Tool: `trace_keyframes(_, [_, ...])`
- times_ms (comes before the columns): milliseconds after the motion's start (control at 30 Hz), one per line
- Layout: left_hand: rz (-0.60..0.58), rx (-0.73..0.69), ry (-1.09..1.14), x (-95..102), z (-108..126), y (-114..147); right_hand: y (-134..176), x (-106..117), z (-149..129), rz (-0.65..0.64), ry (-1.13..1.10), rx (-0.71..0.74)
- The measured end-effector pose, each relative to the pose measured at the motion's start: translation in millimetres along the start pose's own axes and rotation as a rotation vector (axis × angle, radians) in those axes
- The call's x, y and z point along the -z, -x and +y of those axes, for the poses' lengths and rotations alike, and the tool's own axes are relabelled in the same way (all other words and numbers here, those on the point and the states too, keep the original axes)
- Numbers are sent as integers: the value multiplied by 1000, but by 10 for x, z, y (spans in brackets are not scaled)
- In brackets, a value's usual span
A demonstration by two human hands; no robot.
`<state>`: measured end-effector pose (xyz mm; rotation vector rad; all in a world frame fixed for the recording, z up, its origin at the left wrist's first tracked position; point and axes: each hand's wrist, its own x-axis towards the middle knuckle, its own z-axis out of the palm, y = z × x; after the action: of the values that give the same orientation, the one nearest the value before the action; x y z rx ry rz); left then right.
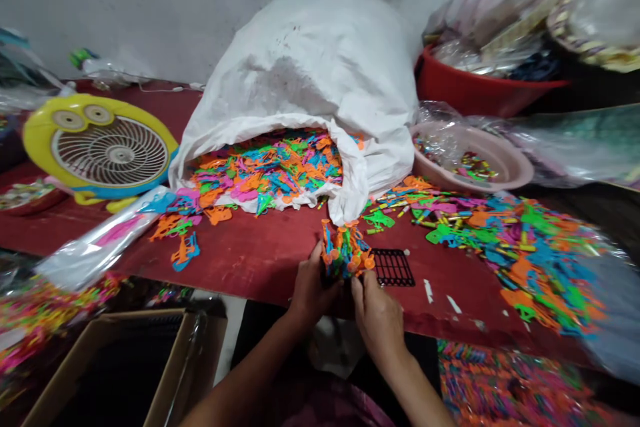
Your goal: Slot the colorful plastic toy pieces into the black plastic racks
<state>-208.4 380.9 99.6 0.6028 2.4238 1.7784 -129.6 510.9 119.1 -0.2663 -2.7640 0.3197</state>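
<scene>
Near the front edge of the red table, both my hands are closed around a bundle of small plastic toy pieces (345,255) in orange, green and blue. My left hand (311,285) grips its left side, and my right hand (379,307) pinches its lower right. Several round orange ends stick out toward me. Just right of the bundle lies a black plastic grid (394,267), flat on the table. Beyond my hands, a large white sack (320,60) lies with its mouth toward me, full of coloured toy guns (270,170).
Loose toy guns (530,247) spread across the table's (240,260) right side. Behind them stand a pink basin (520,170) and a red tub (460,87). At left are a yellow fan (100,147), a clear plastic bag (95,243) and, below the edge, a cardboard box (173,367).
</scene>
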Motion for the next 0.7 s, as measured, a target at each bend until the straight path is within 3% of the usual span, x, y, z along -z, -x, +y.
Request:
trace_keyframes(100, [-8, -42, -13, 65, 5, -22, 37, 111, 183, -63, -255, 74])
trace_keyframes(200, [-88, -104, -2, 193, -46, -64, -68, 271, 583, -13, -307, 55])
trace_keyframes(300, [-140, -165, -46, 344, -119, -137, -372, 422, 1143, 82, -100, -44])
trace_keyframes(433, [-214, -207, -98, 476, -146, -270, -917, 539, 1723, 94, 288, -99])
trace_keyframes(533, [-238, -156, -98, 494, -131, -326, -1222, 550, 1843, -41, 428, -84])
trace_keyframes(700, [-77, -15, -2, 432, -222, -195, -1382, 487, 1741, -269, 496, -146])
